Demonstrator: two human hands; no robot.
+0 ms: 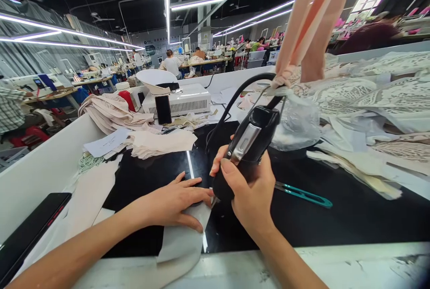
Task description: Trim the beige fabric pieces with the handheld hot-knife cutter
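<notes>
My right hand (pixel 251 190) is wrapped around a black corded hand tool (pixel 255 125) with a silver lever on its side. It holds the tool tilted, its lower end down near the fingertips of my left hand. My left hand (pixel 178 201) lies flat with fingers spread on a pale fabric piece (pixel 183 242), whose near part drapes over the front edge of the black work surface (pixel 309 226). The tool's working tip and what it touches are hidden. Just right of my right hand lie teal-handled tweezers (pixel 305 194).
Peach fabric strips (pixel 311 20) hang tied by the tool's cord (pixel 231 101). Cut fabric (pixel 161 141) and a white vented box (pixel 183 102) with a phone (pixel 163 109) stand behind. Lace pieces (pixel 356 94) pile up right; a black phone-like slab (pixel 35 230) lies left. People work farther back.
</notes>
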